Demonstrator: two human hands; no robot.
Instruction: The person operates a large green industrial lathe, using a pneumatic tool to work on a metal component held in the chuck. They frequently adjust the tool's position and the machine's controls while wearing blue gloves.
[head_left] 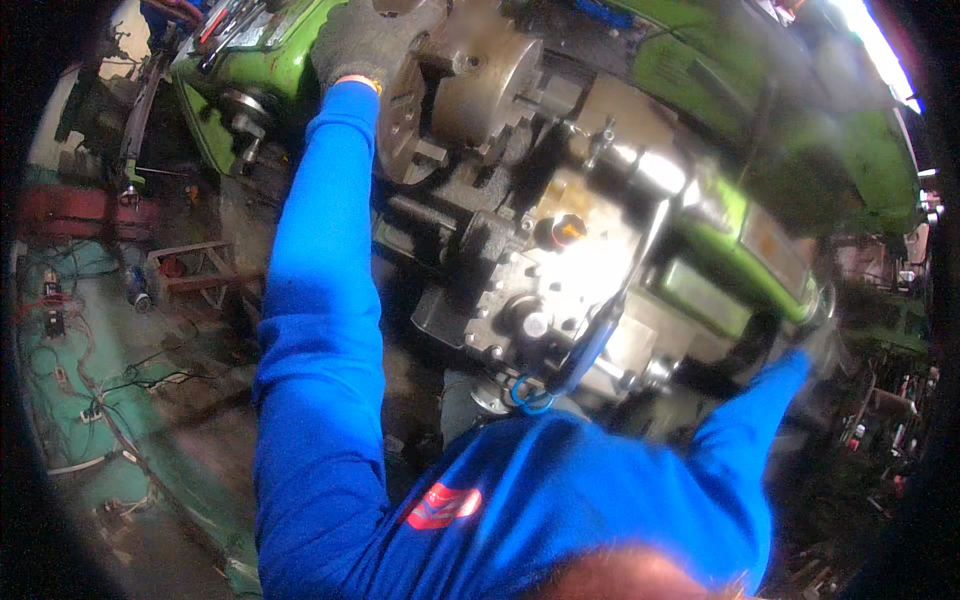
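My left hand [350,45], in a dark grey glove, reaches to the far left of a green metal lathe. It lies against the rim of the big round chuck [400,115]; its fingers are hidden or blend into the dark metal. Beside it, a thick, blurred metal workpiece [485,85] is at the chuck's face. Out at the right, my right hand [822,338] is at the handwheel [825,303] on the end of the green tailstock [750,245]. That hand is dark and blurred, so its grip does not show.
Close to my body is the lathe carriage with its bolted tool post [530,318] and a blue-handled lever [585,355]. Tools lie on the green headstock [260,70]. A reddish frame [195,268] and loose cables [125,440] are on the floor at left.
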